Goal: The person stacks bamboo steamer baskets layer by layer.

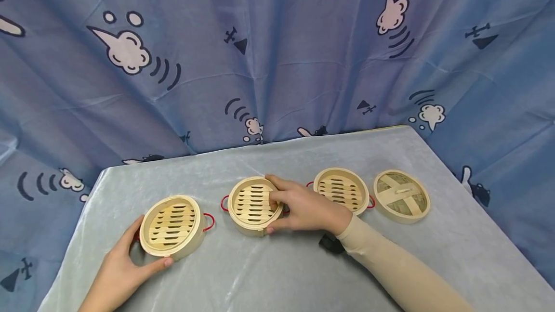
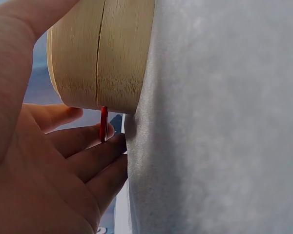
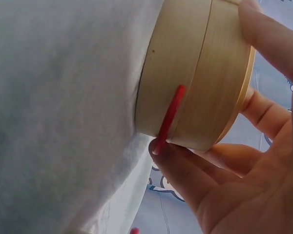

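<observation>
At the left of the table, my left hand (image 1: 119, 266) grips a round bamboo steamer basket (image 1: 172, 225), thumb on its near side and fingers round the left side. In the left wrist view the basket's red handle (image 2: 104, 122) sits among the fingers. My right hand (image 1: 305, 206) holds a second steamer basket (image 1: 253, 203) by its right side, thumb near and fingers at the far rim, one finger bent over the slats. The right wrist view shows this basket's red handle (image 3: 171, 114) beside a fingertip. Both baskets have slatted bottoms.
A third steamer basket (image 1: 340, 187) stands right of the centre, partly behind my right hand. To its right lies a round woven steamer lid (image 1: 401, 197) with crossed bands. A grey cloth covers the table (image 1: 243, 278). Behind hangs a blue patterned curtain (image 1: 277, 85).
</observation>
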`<state>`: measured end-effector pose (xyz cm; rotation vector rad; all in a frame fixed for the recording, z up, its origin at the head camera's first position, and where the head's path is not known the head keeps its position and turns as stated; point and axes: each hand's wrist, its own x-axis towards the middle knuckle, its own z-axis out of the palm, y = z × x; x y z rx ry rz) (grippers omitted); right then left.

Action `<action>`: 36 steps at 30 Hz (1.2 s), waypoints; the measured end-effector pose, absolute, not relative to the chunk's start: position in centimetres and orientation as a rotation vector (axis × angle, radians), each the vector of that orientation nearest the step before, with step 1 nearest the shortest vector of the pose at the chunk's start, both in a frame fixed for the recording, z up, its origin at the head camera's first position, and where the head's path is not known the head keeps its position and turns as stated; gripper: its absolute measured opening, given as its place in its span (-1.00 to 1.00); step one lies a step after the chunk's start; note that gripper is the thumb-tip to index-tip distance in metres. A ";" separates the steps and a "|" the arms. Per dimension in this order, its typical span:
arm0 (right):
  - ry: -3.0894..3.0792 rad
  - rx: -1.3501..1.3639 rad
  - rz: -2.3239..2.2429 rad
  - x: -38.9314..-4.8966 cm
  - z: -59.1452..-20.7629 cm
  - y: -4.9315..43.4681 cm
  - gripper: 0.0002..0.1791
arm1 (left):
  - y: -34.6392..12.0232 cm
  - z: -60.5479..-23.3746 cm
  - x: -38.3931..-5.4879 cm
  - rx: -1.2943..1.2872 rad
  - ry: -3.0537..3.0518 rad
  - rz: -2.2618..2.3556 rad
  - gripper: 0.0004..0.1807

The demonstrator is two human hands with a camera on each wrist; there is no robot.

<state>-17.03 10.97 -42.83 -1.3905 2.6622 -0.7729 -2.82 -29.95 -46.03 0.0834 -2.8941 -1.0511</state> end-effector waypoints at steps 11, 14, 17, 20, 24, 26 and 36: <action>2.635 -1.400 -0.726 -17.0 -42.7 10.5 -0.51 | -30.4 -46.6 -2.5 0.085 -2.874 -1.068 0.27; 2.635 -1.398 -0.734 -17.0 -42.7 10.4 -0.51 | -30.6 -46.7 -2.4 0.076 -2.869 -1.074 0.26; 2.640 -1.402 -0.742 -17.0 -42.8 10.3 -0.51 | -30.7 -46.8 -2.3 0.074 -2.866 -1.074 0.25; 2.645 -1.414 -0.747 -16.9 -42.9 10.1 -0.50 | -30.7 -46.9 -2.2 0.077 -2.867 -1.079 0.25; 2.643 -1.419 -0.755 -16.9 -43.2 10.0 -0.48 | -30.7 -47.1 -2.1 0.073 -2.867 -1.094 0.25; 2.642 -1.424 -0.762 -17.0 -43.2 9.9 -0.48 | -30.8 -47.1 -2.1 0.068 -2.861 -1.099 0.25; 2.669 -1.399 -0.843 -17.2 -43.0 9.8 -0.45 | -30.9 -46.8 -3.2 0.032 -2.825 -1.146 0.27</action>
